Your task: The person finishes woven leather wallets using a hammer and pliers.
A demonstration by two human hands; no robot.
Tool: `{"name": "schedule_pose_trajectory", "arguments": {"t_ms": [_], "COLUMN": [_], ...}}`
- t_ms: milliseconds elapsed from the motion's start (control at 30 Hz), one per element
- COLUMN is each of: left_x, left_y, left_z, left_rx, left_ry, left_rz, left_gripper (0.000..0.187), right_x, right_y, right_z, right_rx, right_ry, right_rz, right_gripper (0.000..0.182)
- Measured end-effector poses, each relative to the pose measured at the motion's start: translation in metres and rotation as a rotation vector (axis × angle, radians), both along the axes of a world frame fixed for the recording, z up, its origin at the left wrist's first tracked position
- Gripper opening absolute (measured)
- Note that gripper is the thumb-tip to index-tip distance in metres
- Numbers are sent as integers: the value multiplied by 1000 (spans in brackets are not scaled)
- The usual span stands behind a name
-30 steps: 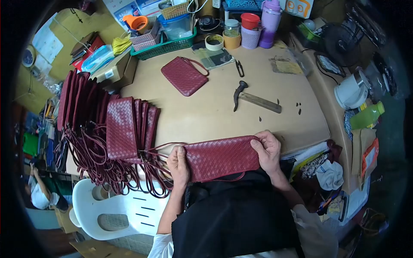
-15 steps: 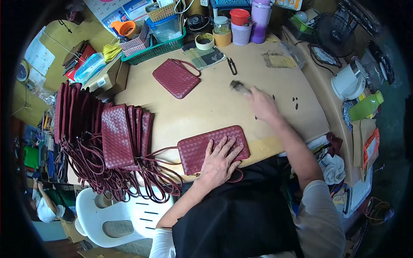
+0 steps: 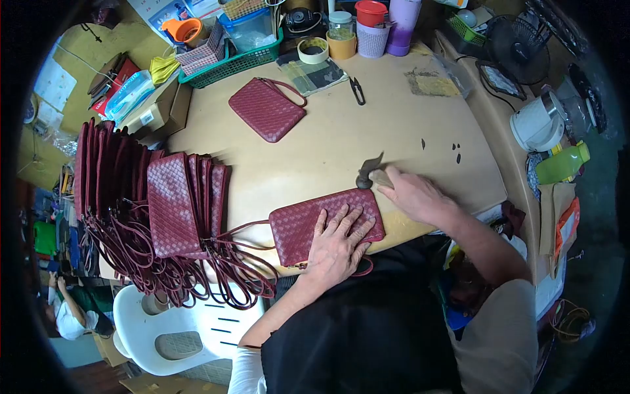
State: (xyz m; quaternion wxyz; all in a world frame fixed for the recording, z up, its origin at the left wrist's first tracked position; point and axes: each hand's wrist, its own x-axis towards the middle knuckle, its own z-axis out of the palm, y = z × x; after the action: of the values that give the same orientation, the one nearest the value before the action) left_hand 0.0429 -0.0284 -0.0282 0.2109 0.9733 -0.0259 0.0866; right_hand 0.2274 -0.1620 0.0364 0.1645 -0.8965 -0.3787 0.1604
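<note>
Under my left hand [image 3: 336, 251] lies a dark red woven-pattern pouch [image 3: 295, 226], at the table's near edge. The fingers are spread flat on its face, holding nothing. A wrist strap runs from the pouch's left side. My right hand [image 3: 418, 197] is wrapped round the handle of a hammer [image 3: 365, 178]. The hammer's dark metal head is at the pouch's far right corner; whether it touches cannot be made out. Another pouch [image 3: 268, 110] of the same kind lies flat farther back, its strap looped to the right.
Many similar pouches [image 3: 174, 203] stand stacked at the left, straps hanging over the edge above a white chair [image 3: 141, 338]. Thread snips [image 3: 357, 91], a tape roll [image 3: 313, 50] and a green basket [image 3: 230, 64] are at the back. A person [image 3: 72, 315] is at far left.
My right hand has brought the hammer toward me, from the middle of the table down to the pouch's far right corner. My left hand stays flat on the pouch.
</note>
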Motion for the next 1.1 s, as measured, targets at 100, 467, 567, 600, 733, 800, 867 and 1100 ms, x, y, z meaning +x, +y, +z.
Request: {"name": "schedule_pose_trajectory", "arguments": {"t_ms": [100, 467, 567, 600, 733, 800, 867, 1100], "left_x": [2, -28, -28, -25, -8, -3, -1, -9], "left_y": [0, 8, 28, 36, 74, 86, 95, 80], "left_z": [-1, 19, 14, 25, 77, 105, 116, 30], "left_rx": [-13, 173, 39, -13, -340, -418, -417, -134], "left_ry": [-15, 41, -107, -74, -328, -516, -586, 85], "left_rz": [14, 124, 86, 108, 183, 136, -63, -311], "left_gripper": [48, 56, 40, 37, 26, 21, 17, 22], "right_x": [11, 7, 25, 25, 27, 28, 30, 27], "right_y": [-9, -36, -45, -45, -50, -51, -51, -49], "right_z": [21, 11, -31, -35, -51, -56, -58, -34], "right_rx": [-88, -36, 104, 108, 170, 173, 236, 170], "right_ry": [-6, 7, -106, -104, -161, -222, -193, -78], "right_rz": [139, -140, -288, -284, -254, -229, -237, -259], "right_gripper": [32, 35, 32, 32, 32, 33, 34, 36]}}
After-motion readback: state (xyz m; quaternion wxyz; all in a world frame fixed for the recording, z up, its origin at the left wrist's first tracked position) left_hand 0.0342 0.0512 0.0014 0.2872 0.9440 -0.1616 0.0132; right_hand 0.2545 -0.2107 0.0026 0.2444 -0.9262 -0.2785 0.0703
